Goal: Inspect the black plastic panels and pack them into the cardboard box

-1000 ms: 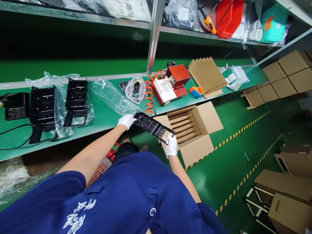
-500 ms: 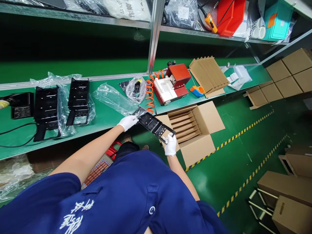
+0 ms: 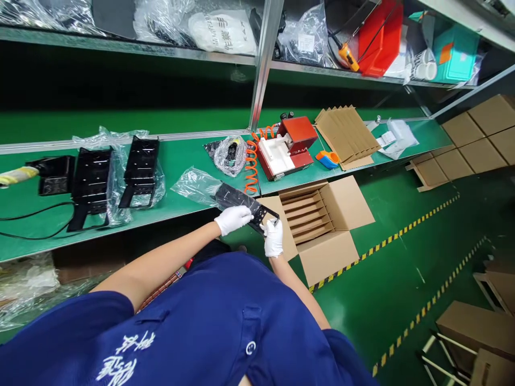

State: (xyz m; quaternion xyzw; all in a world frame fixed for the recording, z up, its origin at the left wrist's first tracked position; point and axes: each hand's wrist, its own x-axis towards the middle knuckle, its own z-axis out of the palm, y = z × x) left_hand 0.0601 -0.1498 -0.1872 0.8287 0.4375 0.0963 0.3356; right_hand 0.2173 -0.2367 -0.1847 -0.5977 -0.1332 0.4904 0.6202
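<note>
A long flat black plastic part [image 3: 237,199] is partly inside a clear plastic bag [image 3: 196,186] at the front edge of the green bench [image 3: 177,161]. My left hand [image 3: 233,219], in a white glove, grips the part near its middle. My right hand [image 3: 273,237], also gloved, holds the part's near end over the floor. Right of my hands stands an open cardboard box [image 3: 322,214] with cardboard dividers inside.
Two bagged black parts [image 3: 115,174] and a black block [image 3: 54,174] lie on the bench at left. A red and white fixture [image 3: 285,147] with an orange coiled hose, a stack of cardboard sheets [image 3: 348,134] and a small bagged item [image 3: 229,153] sit further right. Cartons stand on the green floor at right.
The black part has slid further into the clear bag. My left hand moved along it toward my right hand, so both hands now sit close together. The camera tilted slightly.
</note>
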